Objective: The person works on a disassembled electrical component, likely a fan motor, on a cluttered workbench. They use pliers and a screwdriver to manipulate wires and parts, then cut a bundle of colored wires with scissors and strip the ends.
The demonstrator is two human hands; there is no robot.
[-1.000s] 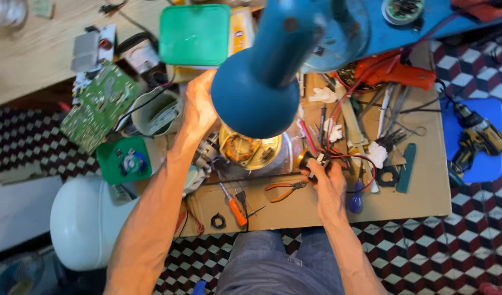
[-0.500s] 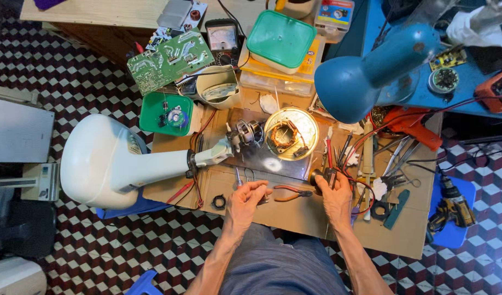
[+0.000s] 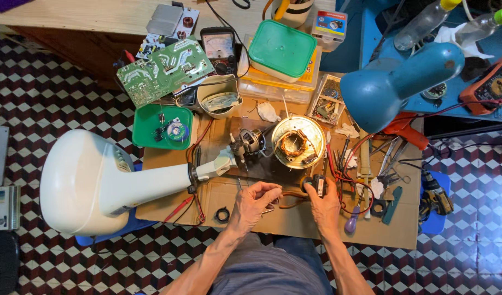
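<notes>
I am gripping a small black part (image 3: 318, 184) in my right hand (image 3: 323, 203), just below the round motor stator (image 3: 296, 143). My left hand (image 3: 255, 201), fingers curled, is pinching orange-handled pliers (image 3: 284, 199) lying crosswise on the worktop (image 3: 295, 226), pointing toward the right hand.

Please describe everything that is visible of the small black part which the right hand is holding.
The small black part is a compact, blocky piece, apparently plastic, with a rounded dark face on top. It sits at the fingertips of the right hand, just above the cardboard sheet, below the round motor housing. Red wires run past its right side; whether they join it cannot be told. The left hand is close but does not touch it.
</notes>
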